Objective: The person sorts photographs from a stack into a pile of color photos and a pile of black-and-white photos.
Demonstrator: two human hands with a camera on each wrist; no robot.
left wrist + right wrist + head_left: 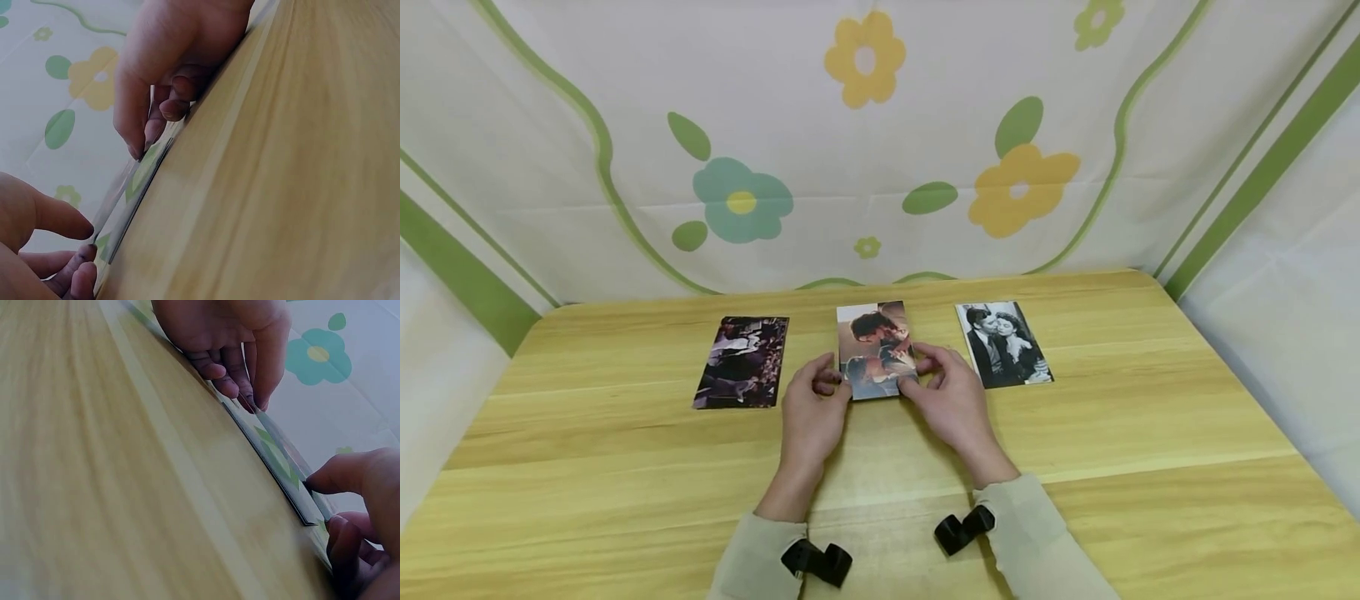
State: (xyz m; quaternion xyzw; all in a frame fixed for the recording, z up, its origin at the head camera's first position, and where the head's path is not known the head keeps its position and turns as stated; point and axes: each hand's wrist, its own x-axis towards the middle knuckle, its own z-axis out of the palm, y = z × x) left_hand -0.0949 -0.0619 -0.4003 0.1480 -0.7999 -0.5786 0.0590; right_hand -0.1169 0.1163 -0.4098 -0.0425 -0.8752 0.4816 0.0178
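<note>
Both hands pinch a colour photo print [872, 354] of two people, at its two sides near the bottom corners. My left hand [814, 412] has thumb and fingers at its left edge; my right hand [953, 400] has the right edge. In the left wrist view the print shows edge-on as a thin sheet [119, 187], slightly raised over a dark-edged flat stack [139, 203] on the table. The right wrist view gives the same gap, with the dark edge of the stack [275, 478] below the held print.
A dark colour photo [741, 362] of a crowd scene lies to the left, its edges suggesting more than one print. To the right lies a black-and-white photo [1007, 343] of a couple. The wooden table [587, 483] ends at a flowered cloth wall [865, 167].
</note>
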